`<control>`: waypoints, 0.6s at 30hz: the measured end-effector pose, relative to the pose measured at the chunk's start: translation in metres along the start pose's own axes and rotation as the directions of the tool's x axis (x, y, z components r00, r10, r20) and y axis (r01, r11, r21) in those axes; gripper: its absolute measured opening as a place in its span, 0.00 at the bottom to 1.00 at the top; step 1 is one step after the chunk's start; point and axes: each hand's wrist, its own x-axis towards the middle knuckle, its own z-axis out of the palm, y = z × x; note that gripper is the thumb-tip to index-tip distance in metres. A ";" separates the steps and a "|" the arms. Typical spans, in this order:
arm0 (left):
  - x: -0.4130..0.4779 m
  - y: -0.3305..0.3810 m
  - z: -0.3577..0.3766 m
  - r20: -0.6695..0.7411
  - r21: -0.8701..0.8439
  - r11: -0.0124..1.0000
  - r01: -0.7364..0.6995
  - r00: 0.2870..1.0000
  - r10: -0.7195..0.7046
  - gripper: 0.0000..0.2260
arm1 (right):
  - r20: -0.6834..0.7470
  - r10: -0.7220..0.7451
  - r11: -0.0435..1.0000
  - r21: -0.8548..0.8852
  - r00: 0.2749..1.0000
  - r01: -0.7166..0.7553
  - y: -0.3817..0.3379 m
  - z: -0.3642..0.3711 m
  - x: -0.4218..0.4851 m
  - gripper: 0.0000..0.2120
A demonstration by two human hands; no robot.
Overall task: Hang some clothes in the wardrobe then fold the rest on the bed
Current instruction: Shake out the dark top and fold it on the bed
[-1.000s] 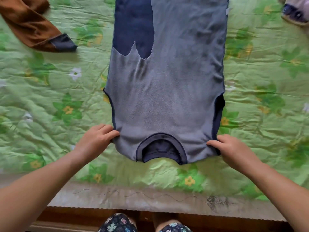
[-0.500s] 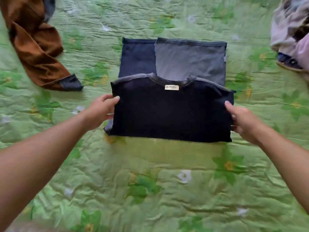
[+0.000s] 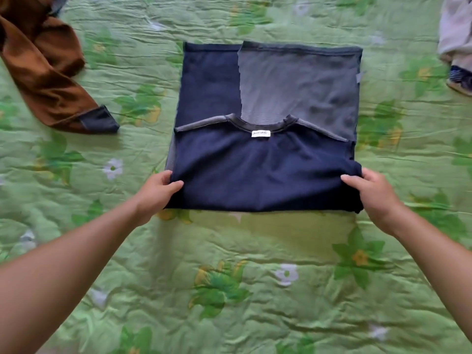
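I've just flipped the collar half of the navy shirt (image 3: 265, 172) over its hem half, so it lies doubled on the bed (image 3: 229, 277), right of the brown garment (image 3: 46, 72). Half a second ago I held its sides higher. Now my left hand (image 3: 155, 192) and right hand (image 3: 375, 198) pinch the near corners, fingers curled round cloth.

One wide-angle view looks from the person's head, facing forward and steeply down onto the green bed (image 3: 229, 290), which spreads to every edge of the frame. It sits near: both forearms run in from the lower corners, and the left grip (image 3: 155, 192) and right grip (image 3: 375, 198) hold the folded shirt (image 3: 265, 172) near mid-frame.
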 end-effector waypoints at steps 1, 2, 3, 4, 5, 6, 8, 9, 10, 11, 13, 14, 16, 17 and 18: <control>-0.002 -0.003 -0.001 -0.004 0.006 1.000 0.002 1.000 -0.002 0.08 | 0.035 0.050 0.999 0.010 0.998 -0.050 0.002 -0.001 -0.001 0.08; -0.003 -0.005 -0.001 -0.005 0.013 1.000 0.005 1.000 -0.005 0.08 | 0.068 0.102 0.995 -0.002 0.992 -0.102 0.007 -0.003 -0.002 0.08; -0.003 -0.008 -0.001 -0.002 0.018 1.000 0.009 1.000 -0.009 0.08 | 0.085 0.145 0.989 -0.021 0.986 -0.144 0.011 -0.005 -0.003 0.07; -0.004 -0.010 -0.001 0.007 0.020 1.000 0.015 1.000 -0.015 0.09 | 0.090 0.174 0.985 -0.036 0.981 -0.171 0.015 -0.006 -0.003 0.07; -0.005 -0.012 -0.001 0.016 0.019 1.000 0.020 1.000 -0.021 0.09 | 0.091 0.185 0.982 -0.057 0.978 -0.181 0.019 -0.007 -0.004 0.06; -0.007 -0.016 -0.002 0.021 0.018 1.000 0.022 1.000 -0.022 0.10 | 0.090 0.187 0.980 -0.089 0.978 -0.179 0.023 -0.007 -0.005 0.06; -0.013 -0.024 -0.002 0.026 0.029 0.999 0.029 0.999 -0.029 0.12 | 0.093 0.175 0.972 -0.172 0.980 -0.158 0.032 -0.006 -0.011 0.05; -0.017 -0.029 -0.003 0.033 0.032 0.999 0.036 0.999 -0.037 0.12 | 0.105 0.172 0.965 -0.215 0.979 -0.147 0.036 -0.005 -0.016 0.05; -0.023 -0.034 -0.003 0.043 0.032 0.998 0.050 0.998 -0.051 0.11 | 0.121 0.174 0.955 -0.262 0.977 -0.138 0.041 -0.004 -0.023 0.05; -0.029 -0.040 -0.004 0.052 0.030 0.997 0.070 0.996 -0.071 0.11 | 0.137 0.179 0.943 -0.306 0.974 -0.130 0.046 -0.003 -0.030 0.06; -0.043 -0.054 -0.005 0.070 0.022 0.994 0.106 0.992 -0.107 0.09 | 0.159 0.188 0.920 -0.374 0.969 -0.117 0.055 -0.005 -0.047 0.07; -0.051 -0.062 -0.005 0.078 0.017 0.993 0.118 0.990 -0.119 0.07 | 0.168 0.199 0.909 -0.401 0.965 -0.117 0.060 -0.007 -0.056 0.08; -0.069 -0.077 -0.004 0.094 0.025 0.990 0.137 0.986 -0.139 0.05 | 0.190 0.253 0.884 -0.445 0.948 -0.147 0.069 -0.011 -0.076 0.10; -0.079 -0.086 -0.003 0.103 0.035 0.989 0.145 0.984 -0.148 0.05 | 0.201 0.291 0.870 -0.461 0.935 -0.172 0.074 -0.012 -0.087 0.11; -0.089 -0.095 -0.002 0.111 0.043 0.987 0.157 0.981 -0.161 0.04 | 0.210 0.326 0.861 -0.470 0.922 -0.197 0.079 -0.013 -0.100 0.12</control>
